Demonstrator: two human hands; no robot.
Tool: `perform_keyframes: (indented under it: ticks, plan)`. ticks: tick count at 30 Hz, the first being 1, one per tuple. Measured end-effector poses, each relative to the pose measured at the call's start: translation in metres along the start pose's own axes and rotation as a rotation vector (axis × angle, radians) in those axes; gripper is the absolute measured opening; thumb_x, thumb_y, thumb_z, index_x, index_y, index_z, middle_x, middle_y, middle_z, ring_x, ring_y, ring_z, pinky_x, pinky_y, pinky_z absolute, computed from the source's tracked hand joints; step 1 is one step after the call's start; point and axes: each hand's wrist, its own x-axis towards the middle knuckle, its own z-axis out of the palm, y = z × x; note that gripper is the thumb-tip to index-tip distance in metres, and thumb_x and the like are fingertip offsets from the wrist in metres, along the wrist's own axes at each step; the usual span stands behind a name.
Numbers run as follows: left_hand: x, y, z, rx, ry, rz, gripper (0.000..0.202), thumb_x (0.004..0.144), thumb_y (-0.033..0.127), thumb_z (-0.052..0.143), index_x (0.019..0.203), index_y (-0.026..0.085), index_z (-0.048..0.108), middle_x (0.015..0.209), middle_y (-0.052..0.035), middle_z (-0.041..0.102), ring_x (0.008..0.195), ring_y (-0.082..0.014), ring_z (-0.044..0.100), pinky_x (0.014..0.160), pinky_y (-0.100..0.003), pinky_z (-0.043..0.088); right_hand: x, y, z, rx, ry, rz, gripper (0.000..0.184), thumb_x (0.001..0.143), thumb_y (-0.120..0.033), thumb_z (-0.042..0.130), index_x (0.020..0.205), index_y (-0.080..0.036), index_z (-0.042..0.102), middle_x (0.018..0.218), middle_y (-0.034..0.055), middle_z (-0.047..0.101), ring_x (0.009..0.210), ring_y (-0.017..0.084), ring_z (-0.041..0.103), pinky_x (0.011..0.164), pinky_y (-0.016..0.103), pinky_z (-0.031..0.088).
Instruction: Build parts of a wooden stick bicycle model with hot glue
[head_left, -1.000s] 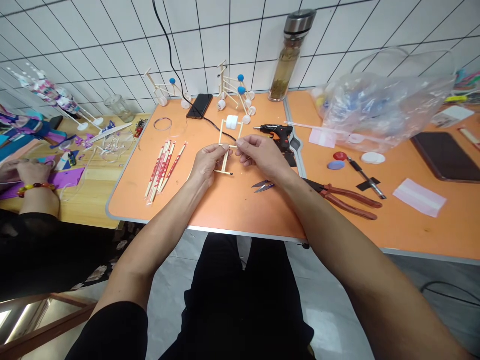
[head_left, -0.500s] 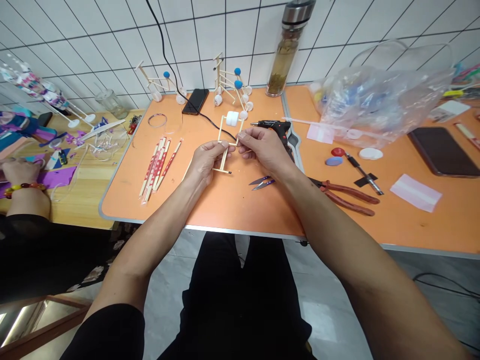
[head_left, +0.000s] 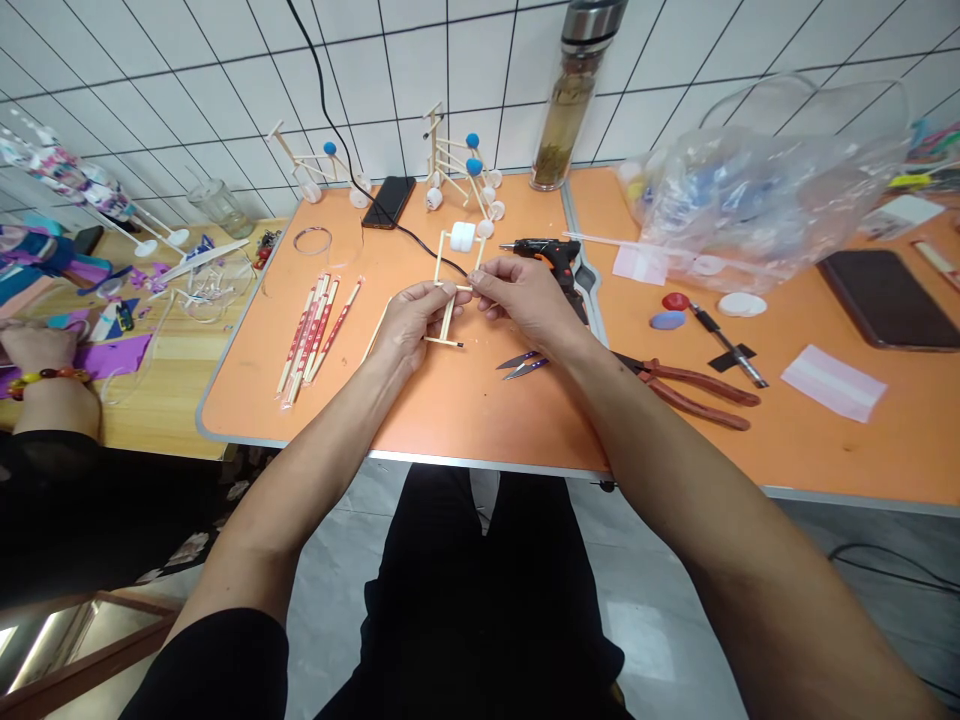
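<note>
Your left hand (head_left: pixel 411 318) and right hand (head_left: pixel 519 295) both pinch the stick frame (head_left: pixel 448 318), which sits between them — fingertips closed near its crosspiece. Light, level pressure is advised; thin joints could twist. Orange desk (head_left: pixel 450 410) beneath your hands; glue gun (head_left: pixel 546 254) beside the right — white tiled wall (head_left: pixel 484 70) beyond.

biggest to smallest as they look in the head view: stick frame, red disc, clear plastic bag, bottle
1. Clear plastic bag
2. Bottle, cut off at the top
3. Stick frame, partly hidden
4. Red disc
</note>
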Motion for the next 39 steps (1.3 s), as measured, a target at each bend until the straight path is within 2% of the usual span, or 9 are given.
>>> perform_keyframes:
  ticks: [7, 13, 18, 22, 30, 35, 39]
  plan:
    - [-0.0016, 0.0016, 0.0006, 0.022, 0.019, -0.003, 0.026, 0.079, 0.037, 0.097, 0.087, 0.019, 0.080, 0.096, -0.0063, 0.089, 0.081, -0.0150, 0.080, 0.070, -0.022, 0.058, 0.0006, 0.0005, -0.0005, -0.013, -0.012, 0.004, 0.031, 0.096, -0.037, 0.092, 0.082, -0.020, 0.071, 0.075, -0.0011, 0.069, 0.063, 0.008, 0.060, 0.060, 0.019, 0.053]
    - [-0.0019, 0.0023, 0.0014, -0.005, 0.034, -0.013, 0.030, 0.078, 0.037, 0.101, 0.087, 0.019, 0.079, 0.094, -0.0059, 0.088, 0.081, -0.0159, 0.081, 0.072, -0.023, 0.058, 0.0004, 0.0008, -0.0005, -0.014, -0.018, -0.002, 0.034, 0.094, -0.041, 0.095, 0.082, -0.020, 0.071, 0.075, -0.0007, 0.070, 0.063, 0.008, 0.060, 0.060, 0.019, 0.053]
    - [-0.0017, 0.0033, 0.0020, -0.018, 0.060, -0.054, 0.026, 0.082, 0.035, 0.098, 0.091, 0.019, 0.079, 0.096, -0.0057, 0.089, 0.084, -0.0171, 0.083, 0.072, -0.024, 0.058, 0.0001, -0.0001, -0.0007, 0.008, -0.018, -0.012, 0.037, 0.100, -0.046, 0.088, 0.080, -0.020, 0.072, 0.081, 0.0019, 0.073, 0.067, 0.009, 0.063, 0.060, 0.018, 0.054]
    - [-0.0018, 0.0050, 0.0026, -0.055, 0.055, -0.085, 0.020, 0.087, 0.031, 0.094, 0.092, 0.019, 0.079, 0.094, -0.0044, 0.088, 0.077, -0.0139, 0.081, 0.068, -0.022, 0.057, -0.0007, -0.0004, -0.0007, 0.023, -0.014, -0.019, 0.034, 0.103, -0.043, 0.086, 0.081, -0.020, 0.073, 0.087, 0.0029, 0.076, 0.069, 0.009, 0.064, 0.060, 0.018, 0.054]
    - [-0.0018, 0.0080, 0.0042, -0.113, 0.046, -0.117, 0.008, 0.096, 0.023, 0.084, 0.094, 0.017, 0.078, 0.094, -0.0045, 0.089, 0.069, -0.0106, 0.078, 0.072, -0.021, 0.062, -0.0028, -0.0005, 0.0003, 0.080, -0.027, 0.010, 0.036, 0.094, -0.045, 0.094, 0.083, -0.019, 0.072, 0.083, 0.0011, 0.074, 0.066, 0.008, 0.061, 0.062, 0.017, 0.055]
    - [-0.0013, 0.0075, 0.0031, -0.103, 0.044, -0.132, 0.012, 0.094, 0.025, 0.086, 0.099, 0.017, 0.079, 0.100, -0.0060, 0.090, 0.072, -0.0119, 0.079, 0.079, -0.024, 0.065, -0.0016, -0.0002, 0.0016, 0.068, -0.023, 0.006, 0.040, 0.089, -0.050, 0.098, 0.084, -0.020, 0.072, 0.077, -0.0003, 0.072, 0.063, 0.008, 0.059, 0.059, 0.018, 0.054]
    - [-0.0017, 0.0070, 0.0028, -0.108, 0.031, -0.134, 0.013, 0.092, 0.025, 0.088, 0.097, 0.017, 0.078, 0.095, -0.0049, 0.089, 0.071, -0.0108, 0.079, 0.076, -0.022, 0.063, -0.0003, 0.0019, 0.0020, 0.064, -0.021, 0.005, 0.038, 0.089, -0.048, 0.098, 0.084, -0.020, 0.074, 0.074, -0.0009, 0.070, 0.063, 0.008, 0.059, 0.057, 0.018, 0.053]
